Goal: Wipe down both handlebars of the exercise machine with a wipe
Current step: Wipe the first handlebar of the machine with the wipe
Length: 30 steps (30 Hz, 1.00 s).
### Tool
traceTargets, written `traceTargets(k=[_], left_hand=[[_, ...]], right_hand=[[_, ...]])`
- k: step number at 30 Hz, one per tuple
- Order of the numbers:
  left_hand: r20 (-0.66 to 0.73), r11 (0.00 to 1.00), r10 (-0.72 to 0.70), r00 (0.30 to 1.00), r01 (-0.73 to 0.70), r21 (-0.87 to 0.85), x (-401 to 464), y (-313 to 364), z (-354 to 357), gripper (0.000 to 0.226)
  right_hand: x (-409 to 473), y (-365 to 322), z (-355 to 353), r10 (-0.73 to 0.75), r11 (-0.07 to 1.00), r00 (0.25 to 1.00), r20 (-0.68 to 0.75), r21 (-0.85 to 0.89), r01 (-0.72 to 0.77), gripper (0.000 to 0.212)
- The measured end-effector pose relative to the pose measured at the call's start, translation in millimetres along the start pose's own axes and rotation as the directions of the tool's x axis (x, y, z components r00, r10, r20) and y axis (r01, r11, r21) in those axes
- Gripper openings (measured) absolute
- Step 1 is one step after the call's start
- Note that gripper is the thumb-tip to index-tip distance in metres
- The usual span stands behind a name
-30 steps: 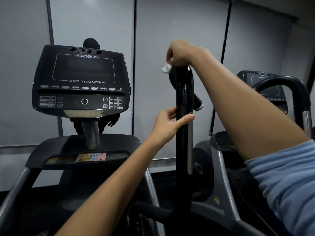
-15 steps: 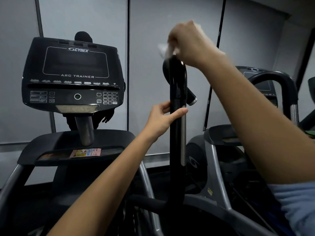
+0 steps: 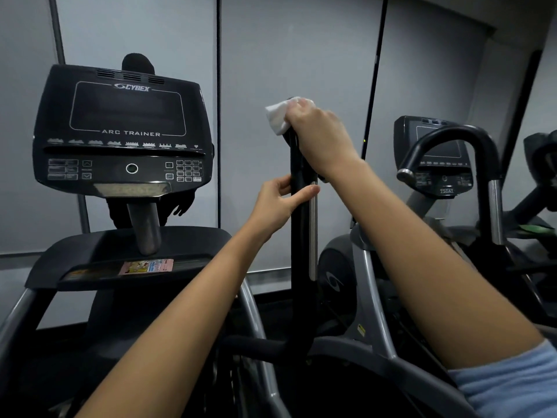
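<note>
Wipe [image 3: 278, 116] is clenched in the right hand [image 3: 316, 131] atop the handlebar [image 3: 301, 236] — steadied lower by the grasping left hand [image 3: 278, 203]. Firm pressure should be wrapped all round and drawn downward — no side missed.

The handlebar [image 3: 303, 236] stands upright between the console [image 3: 123, 131] on the left and a second machine [image 3: 446, 164] on the right. The wipe [image 3: 278, 116] lies on its top, the left hand [image 3: 281, 203] lower.
</note>
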State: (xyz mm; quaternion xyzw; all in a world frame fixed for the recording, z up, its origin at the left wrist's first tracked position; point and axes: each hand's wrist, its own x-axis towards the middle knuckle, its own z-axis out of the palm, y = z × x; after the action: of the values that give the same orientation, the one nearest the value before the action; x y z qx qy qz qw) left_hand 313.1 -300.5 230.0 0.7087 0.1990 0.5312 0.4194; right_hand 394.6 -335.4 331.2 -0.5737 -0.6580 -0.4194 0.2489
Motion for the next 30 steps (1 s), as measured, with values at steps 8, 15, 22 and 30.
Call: traceTargets(k=[8, 15, 22, 30], left_hand=[[-0.008, 0.998, -0.052, 0.999, 0.052, 0.038, -16, 4, 0, 0.027], [0.002, 0.984, -0.170, 0.985, 0.170, 0.054, -36, -9, 1, 0.057], [0.018, 0.986, -0.149, 0.989, 0.147, 0.077, -34, -16, 4, 0.044], [0.012, 0.986, -0.125, 0.992, 0.123, 0.116, -36, -17, 4, 0.056]], right_hand=[[-52, -2, 4, -0.059, 0.998, 0.997, 0.050, 0.019, 0.058, 0.040], [-54, 23, -27, 0.243, 0.747, 0.970, 0.006, 0.637, -0.191, 0.022], [-42, 33, -29, 0.238, 0.696, 0.920, 0.310, 0.607, -0.384, 0.027], [-37, 2, 7, 0.272, 0.940, 0.907, -0.322, 0.291, -0.178, 0.002]])
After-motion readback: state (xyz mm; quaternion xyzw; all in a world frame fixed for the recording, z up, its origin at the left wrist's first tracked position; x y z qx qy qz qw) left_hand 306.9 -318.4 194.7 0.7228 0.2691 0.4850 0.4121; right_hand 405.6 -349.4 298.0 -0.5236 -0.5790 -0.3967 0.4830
